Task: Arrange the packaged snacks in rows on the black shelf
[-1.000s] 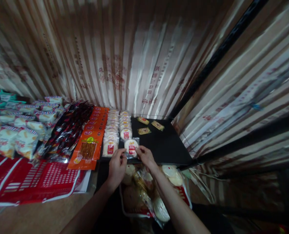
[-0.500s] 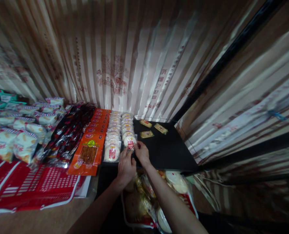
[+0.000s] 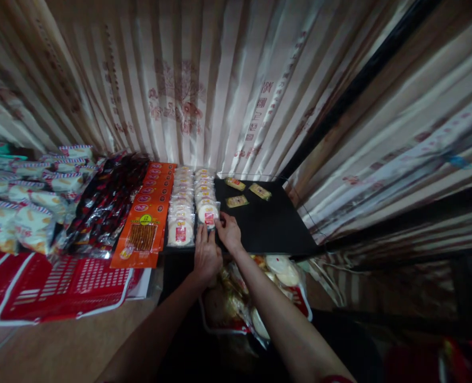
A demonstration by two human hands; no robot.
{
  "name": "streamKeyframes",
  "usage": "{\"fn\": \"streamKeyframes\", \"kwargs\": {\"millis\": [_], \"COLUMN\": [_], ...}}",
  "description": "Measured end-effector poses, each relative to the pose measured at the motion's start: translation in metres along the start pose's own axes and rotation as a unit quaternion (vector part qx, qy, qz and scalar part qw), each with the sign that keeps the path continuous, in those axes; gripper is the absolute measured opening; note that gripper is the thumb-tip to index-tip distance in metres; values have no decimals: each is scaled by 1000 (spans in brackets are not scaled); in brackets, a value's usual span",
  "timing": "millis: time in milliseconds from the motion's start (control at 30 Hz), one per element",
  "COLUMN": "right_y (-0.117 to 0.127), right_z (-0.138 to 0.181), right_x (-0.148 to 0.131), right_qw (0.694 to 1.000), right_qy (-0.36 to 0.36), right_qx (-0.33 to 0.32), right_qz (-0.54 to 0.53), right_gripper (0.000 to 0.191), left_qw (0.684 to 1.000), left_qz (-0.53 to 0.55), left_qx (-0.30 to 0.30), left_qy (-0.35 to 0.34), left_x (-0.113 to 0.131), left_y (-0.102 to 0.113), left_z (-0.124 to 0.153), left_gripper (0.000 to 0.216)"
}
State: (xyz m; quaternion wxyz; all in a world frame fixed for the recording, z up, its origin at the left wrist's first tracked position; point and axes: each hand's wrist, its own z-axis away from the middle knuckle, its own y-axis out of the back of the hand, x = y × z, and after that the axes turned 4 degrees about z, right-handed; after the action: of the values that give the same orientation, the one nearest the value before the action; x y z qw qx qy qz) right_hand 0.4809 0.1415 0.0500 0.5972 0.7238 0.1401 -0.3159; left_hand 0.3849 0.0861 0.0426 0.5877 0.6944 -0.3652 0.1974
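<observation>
A round white cake in a clear wrapper with a red label (image 3: 208,215) lies at the front of the right-hand row of such packets. My left hand (image 3: 207,255) grips its front left edge, fingers stretched forward and close together. At its right edge is my right hand (image 3: 228,232), with thumb and fingers closed on the wrapper. The fingers partly cover the packet's lower side. Just left stands a matching row, fronted by another wrapped white cake (image 3: 180,232). Both rows overlap toward the back of the black tabletop (image 3: 274,229).
Three small yellow packets (image 3: 236,201) lie at the back right. To the left are orange snack packs (image 3: 142,239), dark shiny packets (image 3: 104,205) and white snack bags (image 3: 34,226). Red baskets (image 3: 68,287) hang below; another basket (image 3: 305,308) with wrapped cakes sits beneath my arms. A curtain (image 3: 220,80) hangs behind.
The view has tilted slightly, so the table and goods sit higher in the picture. Both hands stay at the front packet of the right-hand row, with little visible shift.
</observation>
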Motion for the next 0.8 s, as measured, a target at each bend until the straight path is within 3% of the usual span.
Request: {"fn": "streamKeyframes", "kwargs": {"millis": [200, 333, 533, 633, 800], "right_y": [14, 26, 23, 22, 46], "right_z": [46, 89, 141, 149, 130], "right_x": [26, 63, 108, 120, 150], "right_qw": [983, 980, 995, 994, 979], "right_qy": [11, 19, 39, 39, -41], "right_qx": [92, 111, 42, 98, 175], "right_qz": [-158, -164, -78, -28, 96], "right_gripper": [35, 32, 28, 31, 39], "left_qw": [994, 977, 991, 989, 987], "left_qz": [11, 50, -48, -43, 3], "left_qx": [-64, -144, -122, -141, -158], "left_qy": [-91, -148, 4, 5, -21], "left_x": [15, 8, -14, -15, 4], "left_y": [6, -4, -31, -35, -40], "left_z": [29, 66, 97, 97, 96], "left_gripper": [38, 31, 36, 39, 37]}}
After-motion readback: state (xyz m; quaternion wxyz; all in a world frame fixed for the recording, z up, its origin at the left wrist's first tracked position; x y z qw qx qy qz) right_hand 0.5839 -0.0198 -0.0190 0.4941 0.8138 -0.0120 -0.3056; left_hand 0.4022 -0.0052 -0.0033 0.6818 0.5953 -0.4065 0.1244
